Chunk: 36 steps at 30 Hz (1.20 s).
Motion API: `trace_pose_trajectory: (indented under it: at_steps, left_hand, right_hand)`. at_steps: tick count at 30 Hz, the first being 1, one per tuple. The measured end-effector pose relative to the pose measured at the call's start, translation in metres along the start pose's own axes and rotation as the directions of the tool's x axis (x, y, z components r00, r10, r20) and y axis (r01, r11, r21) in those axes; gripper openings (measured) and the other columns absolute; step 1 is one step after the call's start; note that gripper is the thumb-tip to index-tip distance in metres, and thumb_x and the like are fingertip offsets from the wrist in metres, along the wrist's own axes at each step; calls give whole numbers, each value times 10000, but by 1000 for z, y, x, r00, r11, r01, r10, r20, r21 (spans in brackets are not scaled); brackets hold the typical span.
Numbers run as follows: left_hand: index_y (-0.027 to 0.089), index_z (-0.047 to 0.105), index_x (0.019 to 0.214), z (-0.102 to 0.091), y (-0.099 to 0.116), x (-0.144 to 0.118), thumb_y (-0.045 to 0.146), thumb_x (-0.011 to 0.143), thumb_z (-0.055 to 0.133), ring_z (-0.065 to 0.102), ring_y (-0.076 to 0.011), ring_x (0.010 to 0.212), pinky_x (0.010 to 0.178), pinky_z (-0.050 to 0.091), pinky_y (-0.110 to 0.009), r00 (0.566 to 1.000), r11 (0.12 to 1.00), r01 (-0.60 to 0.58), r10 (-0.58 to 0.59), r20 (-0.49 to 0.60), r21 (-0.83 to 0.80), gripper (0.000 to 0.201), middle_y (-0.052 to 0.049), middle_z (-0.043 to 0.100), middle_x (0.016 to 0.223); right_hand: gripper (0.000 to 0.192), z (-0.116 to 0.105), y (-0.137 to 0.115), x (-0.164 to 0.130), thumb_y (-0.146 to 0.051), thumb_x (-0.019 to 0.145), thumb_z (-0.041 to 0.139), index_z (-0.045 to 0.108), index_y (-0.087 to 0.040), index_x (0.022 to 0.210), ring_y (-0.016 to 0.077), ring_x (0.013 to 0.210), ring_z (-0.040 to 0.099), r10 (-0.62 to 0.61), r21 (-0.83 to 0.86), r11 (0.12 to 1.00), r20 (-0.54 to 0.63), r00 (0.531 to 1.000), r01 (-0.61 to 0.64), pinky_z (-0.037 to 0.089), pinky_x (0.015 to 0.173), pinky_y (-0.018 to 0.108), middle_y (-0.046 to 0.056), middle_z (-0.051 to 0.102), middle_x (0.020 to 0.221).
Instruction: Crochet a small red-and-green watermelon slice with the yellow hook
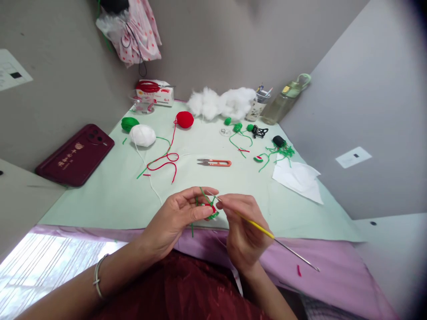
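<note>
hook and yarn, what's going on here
A person's left hand pinches a small red and green piece, while the right hand holds a yellow-handled hook, its tip close to the green yarn at the piece. On the table beyond the hands lie orange snips. Further back are a red ball, a white ball, a green ball and white stuffing.
</note>
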<state>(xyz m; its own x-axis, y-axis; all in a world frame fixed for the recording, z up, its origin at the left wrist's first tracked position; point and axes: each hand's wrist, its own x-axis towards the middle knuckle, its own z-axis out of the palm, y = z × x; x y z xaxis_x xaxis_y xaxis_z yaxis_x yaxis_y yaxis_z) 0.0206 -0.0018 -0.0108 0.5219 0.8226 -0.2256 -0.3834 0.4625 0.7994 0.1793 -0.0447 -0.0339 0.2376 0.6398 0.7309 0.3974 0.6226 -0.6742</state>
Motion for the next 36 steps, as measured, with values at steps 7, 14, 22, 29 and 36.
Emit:
trace_pose_trajectory:
  at_steps: [7,14,22,29,36]
  left_hand:
    - [348,829,1227,1,1,-1,207,784,938,658,-114,872,888,509,-251,996,996,-88,88,-18,35,477,39,721,866]
    - [274,811,1258,2,1,1,254,810,934,665,-101,856,867,499,-228,998,992,52,-54,-17,-112,465,21,742,875]
    - [257,819,1245,-4,10,3,233,819,916,605,-95,823,821,468,-209,998,995,56,-55,12,-81,437,27,663,848]
    - [294,851,1188,-6,9,-2,263,852,875,587,-128,835,836,459,-247,997,994,-73,76,-34,81,338,11,666,869]
    - [266,805,1280,2,-2,0,274,803,926,622,-145,849,879,472,-281,995,999,-43,42,-88,-15,493,18,703,848]
  right_hand:
    - [234,-4,1,3,-126,1012,633,777,-279,1115,175,819,741,29,-33,999,139,990,-24,643,696,324,30,771,930]
    - [422,3,6,-8,-72,979,668,765,-366,1267,187,934,762,-110,-198,972,86,990,126,665,740,324,42,774,1097]
    - [288,-9,-3,5,-78,996,629,798,-271,1126,177,838,746,82,72,994,74,994,-88,637,726,339,34,795,945]
    - [177,-6,-1,11,-218,1020,620,795,-244,1017,132,581,665,311,354,878,91,946,-322,567,535,285,10,720,807]
    - [359,8,5,-11,-112,985,659,781,-336,1238,214,911,736,-175,-291,939,62,983,185,634,713,360,68,744,1020]
